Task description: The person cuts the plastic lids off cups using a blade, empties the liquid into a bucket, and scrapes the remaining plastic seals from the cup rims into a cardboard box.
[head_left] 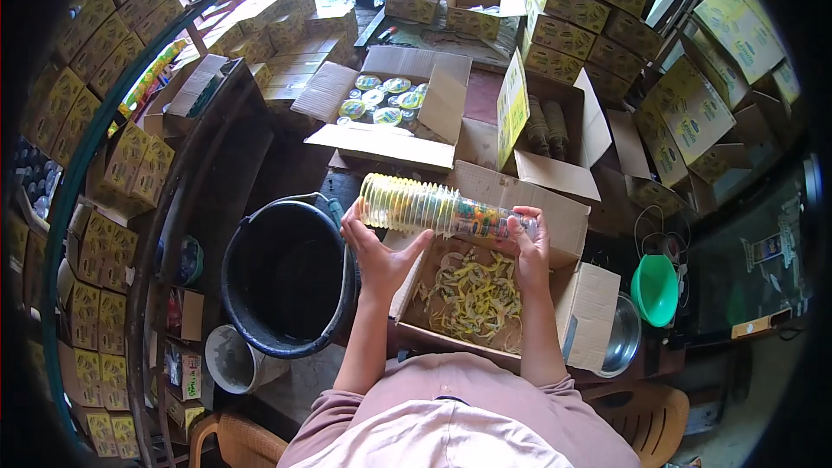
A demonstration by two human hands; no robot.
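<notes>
A long nested stack of clear printed plastic cups (412,206) lies sideways in the air between my hands, above an open cardboard box (594,312). My left hand (381,251) cradles the wide-rimmed left end, its thumb stretched out below the stack. At the narrower right end, my right hand (530,247) has its fingers and thumb wrapped round the cups. Beneath the stack, a heap of thin yellow-green strips (468,290) covers part of the box floor; what they are made of I cannot tell.
A large black bucket (232,277) stands left of the box, with a smaller pale bucket (230,360) below. Ahead is a carton of sealed cups (381,102); right of it, a carton (585,126) holds cup stacks. A green bowl (656,290) and metal basin (621,338) sit at right.
</notes>
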